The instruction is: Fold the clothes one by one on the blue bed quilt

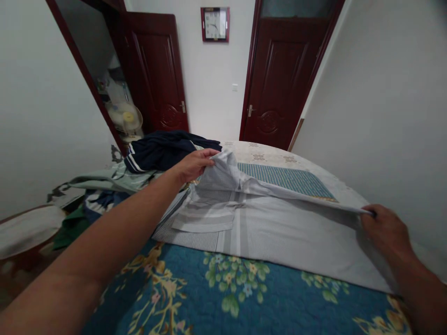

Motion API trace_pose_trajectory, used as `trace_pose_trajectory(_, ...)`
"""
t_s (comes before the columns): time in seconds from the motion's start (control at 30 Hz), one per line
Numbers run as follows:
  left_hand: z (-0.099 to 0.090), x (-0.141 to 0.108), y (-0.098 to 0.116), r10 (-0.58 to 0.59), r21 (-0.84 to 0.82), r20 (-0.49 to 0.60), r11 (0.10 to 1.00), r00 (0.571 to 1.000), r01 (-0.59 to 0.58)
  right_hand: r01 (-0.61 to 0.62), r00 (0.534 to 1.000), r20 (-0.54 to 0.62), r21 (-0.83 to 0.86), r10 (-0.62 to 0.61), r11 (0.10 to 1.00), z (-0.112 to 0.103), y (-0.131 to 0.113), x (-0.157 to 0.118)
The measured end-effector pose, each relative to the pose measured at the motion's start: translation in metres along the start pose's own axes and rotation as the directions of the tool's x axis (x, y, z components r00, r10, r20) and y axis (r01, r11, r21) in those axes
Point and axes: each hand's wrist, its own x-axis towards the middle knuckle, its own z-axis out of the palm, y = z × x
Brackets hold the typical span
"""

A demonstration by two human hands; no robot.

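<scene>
A light grey striped shirt point(279, 223) lies lengthwise across the table, its far side partly folded over towards me. My left hand point(197, 164) pinches the cloth near the collar end and lifts it a little. At the other end, my right hand point(386, 230) grips the far edge of the shirt near the hem, holding it raised. Between the two hands the edge is stretched fairly straight. A short sleeve point(206, 216) with pale bands lies flat on the body of the shirt, below my left hand.
Under the shirt is a teal floral quilted cloth point(195, 288); a striped teal part point(286, 179) shows beyond it on a pale patterned tablecloth point(256, 151). Piled clothes, including a navy garment point(164, 146), lie at left. A chair point(31, 228) stands beside the table.
</scene>
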Motion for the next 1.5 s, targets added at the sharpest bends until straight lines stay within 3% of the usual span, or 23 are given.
trace_pose_trajectory(0.1,-0.003,-0.041,-0.017,-0.019,0.197,-0.053,0.98,0.998,0.029,0.019,1.0,-0.014,-0.033,-0.019,0.999,-0.006,0.003,-0.025)
trace_pose_trajectory(0.2,-0.008,-0.078,-0.042,-0.023,0.431,-0.095,0.9,0.995,0.062,0.035,0.999,0.019,-0.123,-0.033,0.992,-0.007,0.005,-0.044)
trace_pose_trajectory(0.33,-0.001,-0.116,-0.069,0.016,0.677,-0.015,0.736,1.0,-0.001,0.033,0.994,0.112,-0.25,-0.005,0.968,-0.005,0.003,-0.059)
trace_pose_trajectory(0.47,0.016,-0.133,-0.073,0.045,0.78,0.052,0.623,0.998,-0.068,0.018,0.989,0.148,-0.288,0.026,0.958,-0.005,-0.005,-0.064)
trace_pose_trajectory(0.5,0.018,-0.134,-0.072,0.042,0.778,0.026,0.627,0.999,-0.046,0.014,0.99,0.14,-0.289,0.027,0.957,-0.005,-0.006,-0.064)
trace_pose_trajectory(0.57,0.019,-0.134,-0.07,0.066,0.729,-0.137,0.683,0.988,0.056,0.002,0.995,0.1,-0.286,0.028,0.958,-0.008,-0.01,-0.064)
trace_pose_trajectory(0.63,0.015,-0.132,-0.071,0.074,0.587,-0.357,0.793,0.931,0.163,-0.021,0.998,0.049,-0.285,0.037,0.958,-0.011,-0.012,-0.064)
trace_pose_trajectory(0.7,0.006,-0.13,-0.076,0.039,0.425,-0.509,0.88,0.86,0.212,-0.046,0.998,0.029,-0.292,0.056,0.955,-0.012,-0.013,-0.063)
trace_pose_trajectory(0.8,-0.007,-0.129,-0.082,0.042,0.456,-0.571,0.846,0.82,0.274,-0.058,0.996,0.05,-0.309,0.077,0.949,-0.013,-0.013,-0.062)
trace_pose_trajectory(0.9,-0.012,-0.13,-0.083,0.14,0.654,-0.553,0.683,0.821,0.324,-0.051,0.996,0.051,-0.308,0.07,0.95,-0.014,-0.011,-0.064)
trace_pose_trajectory(0.97,-0.008,-0.132,-0.082,0.169,0.711,-0.526,0.625,0.833,0.322,-0.058,0.995,0.058,-0.292,0.079,0.955,-0.014,-0.011,-0.065)
trace_pose_trajectory(1.03,0.0,-0.133,-0.08,0.094,0.697,-0.488,0.641,0.868,0.322,-0.086,0.991,0.077,-0.277,0.111,0.957,-0.014,-0.01,-0.066)
trace_pose_trajectory(1.13,0.014,-0.136,-0.074,-0.068,0.596,-0.394,0.74,0.916,0.311,-0.124,0.981,0.11,-0.279,0.16,0.952,-0.013,-0.01,-0.066)
trace_pose_trajectory(1.23,0.023,-0.141,-0.069,-0.058,0.598,-0.274,0.771,0.96,0.218,-0.123,0.977,0.135,-0.289,0.167,0.95,-0.012,-0.01,-0.066)
trace_pose_trajectory(1.33,0.023,-0.147,-0.07,0.001,0.78,-0.176,0.61,0.984,0.138,-0.121,0.976,0.142,-0.292,0.168,0.949,-0.009,-0.008,-0.065)
trace_pose_trajectory(1.43,0.025,-0.152,-0.076,0.024,0.893,-0.215,0.41,0.976,0.186,-0.111,0.978,0.141,-0.288,0.156,0.951,-0.007,-0.005,-0.064)
trace_pose_trajectory(1.5,0.029,-0.153,-0.079,0.057,0.902,-0.23,0.388,0.972,0.191,-0.103,0.979,0.141,-0.282,0.147,0.954,-0.006,-0.003,-0.064)
